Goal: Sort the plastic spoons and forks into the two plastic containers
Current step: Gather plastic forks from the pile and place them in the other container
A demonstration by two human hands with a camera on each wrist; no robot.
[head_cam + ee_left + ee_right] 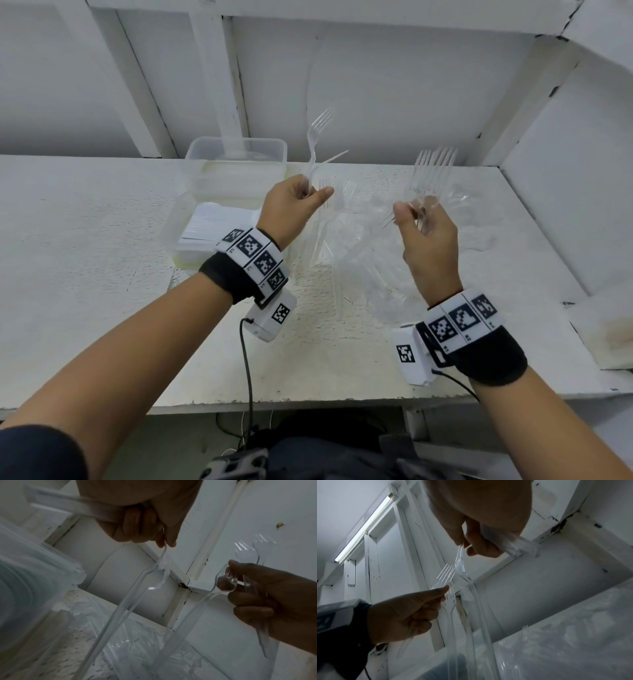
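My left hand [315, 195] is raised over the table and grips two clear plastic forks [312, 147]; one stands tines up, the other's handle points right. In the left wrist view its curled fingers [142, 524] close on the handles. My right hand [411, 209] holds a bundle of several clear forks [433, 168], tines up; in the right wrist view its fingers [476, 543] pinch them. A loose pile of clear cutlery [356, 260] lies on the table between and below both hands. Two clear containers sit to the left: the far container [236, 150] and the near container [186, 219], which holds stacked white cutlery.
The white table [85, 240] runs under a white shelf frame; a side wall [565, 164] closes off the right end. A black cable [248, 370] hangs from my left wrist over the front edge. Bare tabletop lies to the left of the containers.
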